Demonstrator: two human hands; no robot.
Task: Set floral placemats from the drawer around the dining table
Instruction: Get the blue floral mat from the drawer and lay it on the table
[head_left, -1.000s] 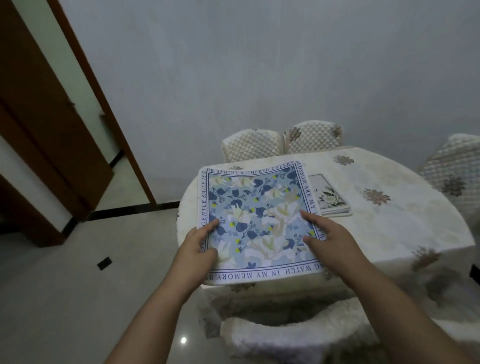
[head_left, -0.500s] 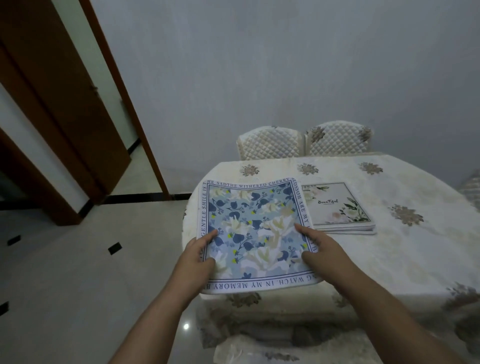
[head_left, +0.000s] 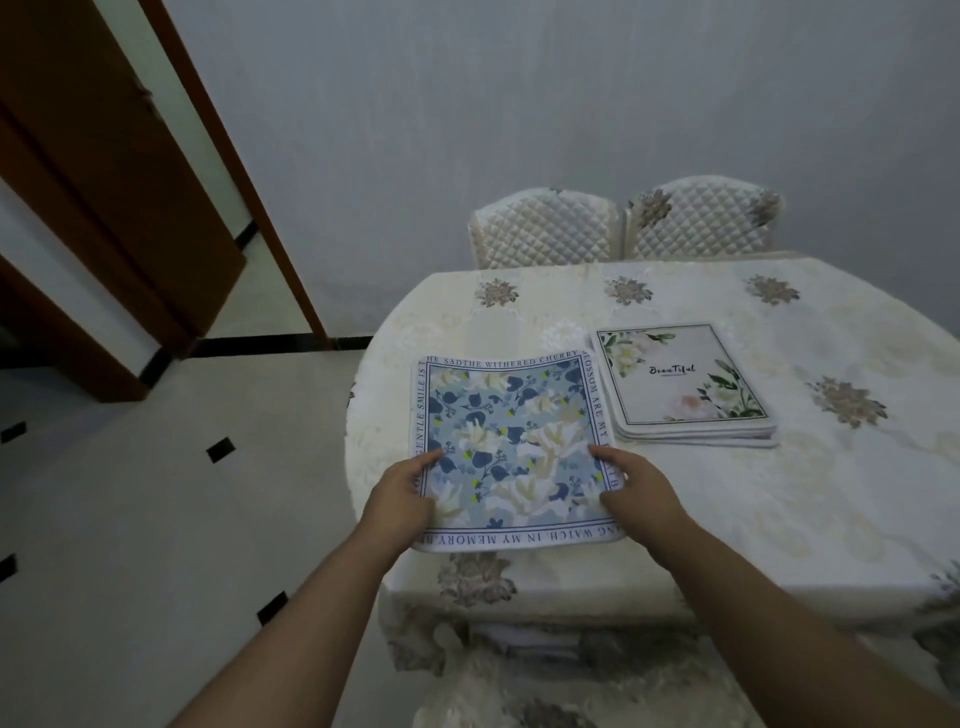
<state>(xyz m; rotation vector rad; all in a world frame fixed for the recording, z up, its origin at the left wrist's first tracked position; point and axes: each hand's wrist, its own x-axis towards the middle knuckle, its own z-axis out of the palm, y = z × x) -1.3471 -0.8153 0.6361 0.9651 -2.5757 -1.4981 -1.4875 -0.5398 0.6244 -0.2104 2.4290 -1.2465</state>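
Note:
A blue floral placemat (head_left: 511, 447) with a lettered border lies at the near left corner of the dining table (head_left: 779, 519), its far edge slightly raised. My left hand (head_left: 402, 491) grips its near left edge, thumb on top. My right hand (head_left: 634, 488) grips its near right edge, thumb on top. To the right sits a stack of white floral placemats (head_left: 685, 387), the top one printed "Beautiful". Blue mat and stack almost touch at their far corners.
A cream flowered tablecloth covers the table. Two quilted chairs (head_left: 621, 226) stand at the far side against the wall. A covered chair (head_left: 545, 686) is tucked under the near edge. An open wooden door (head_left: 119, 171) and tiled floor are on the left.
The blue placemat has come down lower onto the table corner with both hands still on it. The view has shifted, so the white stack shows fully.

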